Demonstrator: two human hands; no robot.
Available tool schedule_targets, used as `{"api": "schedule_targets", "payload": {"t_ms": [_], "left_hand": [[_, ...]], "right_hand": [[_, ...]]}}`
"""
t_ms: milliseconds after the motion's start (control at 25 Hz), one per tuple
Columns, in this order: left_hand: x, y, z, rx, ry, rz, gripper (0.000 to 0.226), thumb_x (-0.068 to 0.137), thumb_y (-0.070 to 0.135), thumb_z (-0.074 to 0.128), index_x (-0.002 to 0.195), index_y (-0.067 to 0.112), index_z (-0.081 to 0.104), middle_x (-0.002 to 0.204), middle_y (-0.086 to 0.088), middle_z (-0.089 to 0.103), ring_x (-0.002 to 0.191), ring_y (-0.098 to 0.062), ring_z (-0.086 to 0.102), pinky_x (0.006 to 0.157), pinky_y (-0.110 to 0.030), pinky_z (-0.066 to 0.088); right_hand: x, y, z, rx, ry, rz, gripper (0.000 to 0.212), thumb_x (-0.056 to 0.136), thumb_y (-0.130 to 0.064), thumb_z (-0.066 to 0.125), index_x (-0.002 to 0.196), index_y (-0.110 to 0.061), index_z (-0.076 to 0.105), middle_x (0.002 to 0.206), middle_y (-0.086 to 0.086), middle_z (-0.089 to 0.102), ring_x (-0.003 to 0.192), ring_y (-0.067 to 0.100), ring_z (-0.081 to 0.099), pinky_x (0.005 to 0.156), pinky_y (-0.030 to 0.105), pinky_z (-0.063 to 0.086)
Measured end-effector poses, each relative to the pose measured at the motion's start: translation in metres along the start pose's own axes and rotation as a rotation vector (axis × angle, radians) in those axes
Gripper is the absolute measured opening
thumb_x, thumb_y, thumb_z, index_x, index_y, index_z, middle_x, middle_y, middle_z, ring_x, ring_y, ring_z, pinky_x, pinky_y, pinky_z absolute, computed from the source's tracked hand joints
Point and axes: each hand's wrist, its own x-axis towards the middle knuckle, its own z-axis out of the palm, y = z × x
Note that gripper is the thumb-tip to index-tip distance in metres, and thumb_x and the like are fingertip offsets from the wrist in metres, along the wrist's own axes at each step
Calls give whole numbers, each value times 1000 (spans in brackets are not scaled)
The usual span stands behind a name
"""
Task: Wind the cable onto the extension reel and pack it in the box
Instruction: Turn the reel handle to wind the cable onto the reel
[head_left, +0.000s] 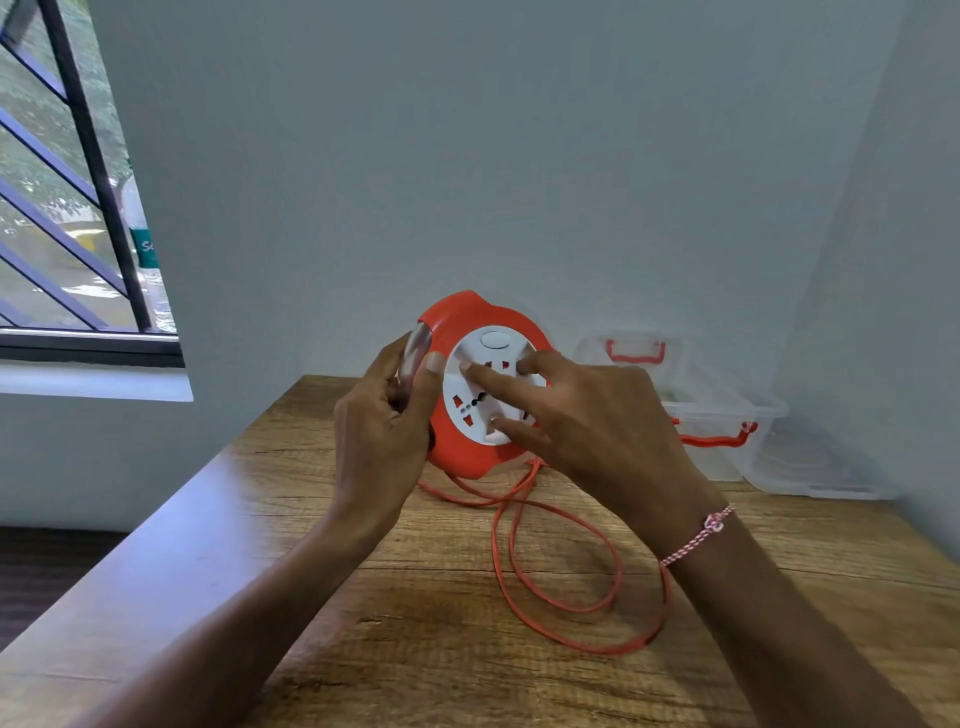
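An orange extension reel (457, 322) with a white socket face (467, 400) is held upright above the wooden table (415, 597). My left hand (384, 431) grips its left edge, thumb on the rim. My right hand (592, 421) rests spread on the white socket face, fingertips pressing it. An orange cable (618, 566) hangs from the reel's underside and lies in loose loops on the table in front of me. A clear plastic box (727, 415) with orange latches stands at the back right, beside the wall, with its lid (628, 345) leaning behind it.
Grey walls close off the back and the right side. A barred window (67, 208) is at the left with a bottle (137, 228) on its sill. The table's left edge drops to a dark floor (47, 571).
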Motion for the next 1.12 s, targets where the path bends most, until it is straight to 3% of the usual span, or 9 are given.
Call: {"api": "schedule_targets", "payload": {"t_ms": [120,240,400,560,680,800,880,960,1120], "left_hand": [[-1,-1,1,11,10,30,26,101,62,52,127,66,51,86,13,79,75,-13,80,58,-40,67],[-3,0,3,-3,24,50,28,100,70,50,128,67,52,84,-10,75,69,-30,75,56,-54,61],[-8,2,7,-21,31,74,31,98,77,47,129,75,49,80,-6,74,64,-25,75,52,-48,62],[-7,2,7,-40,17,52,30,97,78,48,126,78,50,82,0,74,67,-22,77,52,-46,64],[-5,2,5,-54,6,21,35,96,77,49,131,69,53,89,15,78,74,-11,80,56,-32,66],[0,-2,3,-49,17,6,43,97,74,49,136,55,54,85,3,77,71,-15,79,55,-35,66],[2,-3,1,-68,14,-5,44,98,70,51,137,51,55,88,12,79,74,-8,80,56,-25,64],[2,-3,0,-90,-1,-18,42,98,68,52,136,52,55,93,20,80,80,-5,81,59,-20,63],[2,-3,1,-91,-11,-21,46,97,71,51,136,48,57,93,21,80,79,-6,81,59,-20,62]], "right_hand": [[-1,0,-3,41,25,13,55,87,-50,78,137,-28,67,102,9,81,71,27,77,58,28,54],[1,-5,-2,69,57,111,59,89,-62,68,134,-25,67,85,5,81,62,23,73,55,27,53],[11,-22,2,396,95,596,63,78,-77,61,114,-25,59,87,-7,75,64,14,72,52,30,59],[16,-24,10,828,40,1013,50,76,-73,73,94,-30,55,74,-16,71,56,7,72,54,25,57],[13,-16,4,567,35,763,49,81,-72,68,100,-29,58,79,-17,66,60,1,65,56,13,48],[7,-1,-5,306,4,328,50,89,-62,68,124,-27,59,106,-7,70,70,11,67,55,26,54],[5,5,-9,179,-95,151,55,95,-57,64,142,-32,53,125,1,69,74,22,72,53,30,55],[4,5,-10,84,-143,60,60,98,-53,61,153,-36,44,129,6,69,78,25,75,54,31,56],[5,1,-9,43,-92,20,56,95,-48,68,147,-34,55,112,11,76,77,29,75,59,32,57]]}}
